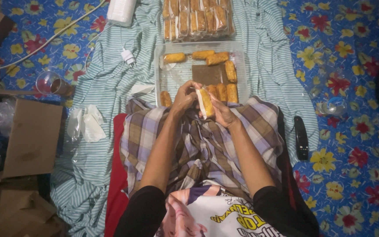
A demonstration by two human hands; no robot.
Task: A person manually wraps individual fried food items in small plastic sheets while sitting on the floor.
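Note:
Both my hands meet over my lap, above a checked cloth. My left hand (184, 97) and my right hand (223, 113) hold one golden fried roll (206, 103) in a thin clear wrapper, upright between the fingers. Just beyond them lies a clear plastic tray (241, 59) with several more bare rolls (218, 58) along its edges and a brown patch in the middle. Further back sits a stack of wrapped rolls (197, 18) packed in rows.
A striped cloth (110, 83) covers the flowered floor mat (356, 131). A black stapler (301, 137) lies at my right. Crumpled plastic bags (85, 124), a glass (49, 82), an open cardboard box (31, 136), a white charger (128, 56) and cable lie to the left.

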